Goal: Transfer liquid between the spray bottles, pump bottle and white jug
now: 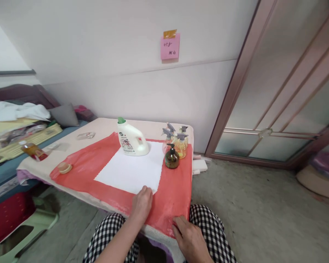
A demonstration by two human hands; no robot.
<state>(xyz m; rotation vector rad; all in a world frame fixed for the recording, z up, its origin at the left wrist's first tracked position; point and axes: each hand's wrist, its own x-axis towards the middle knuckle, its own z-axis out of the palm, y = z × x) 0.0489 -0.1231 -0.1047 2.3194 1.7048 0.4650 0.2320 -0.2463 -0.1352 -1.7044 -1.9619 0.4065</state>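
My left hand (142, 203) rests on the red plastic sheet (82, 171) beside the near corner of a white cloth (134, 171) with a scalloped edge. Its fingers are curled in, and nothing shows in them. At the table's near right corner, my right hand (189, 233) touches the sheet's edge with thumb and fingers slightly apart. A white detergent jug (133, 140) with a green cap stands upright on the cloth's far side. To its right are a dark pump bottle (172, 159) and several trigger spray bottles (183, 144), partly overlapping.
A small round jar (64, 167) sits on the sheet's left part. Further left, a bottle of amber liquid (33, 150) lies tilted near a clear packet (58, 147). A clear case (85, 135) lies behind. A green stool (35, 230) stands at lower left, and a glass door (263, 109) at right.
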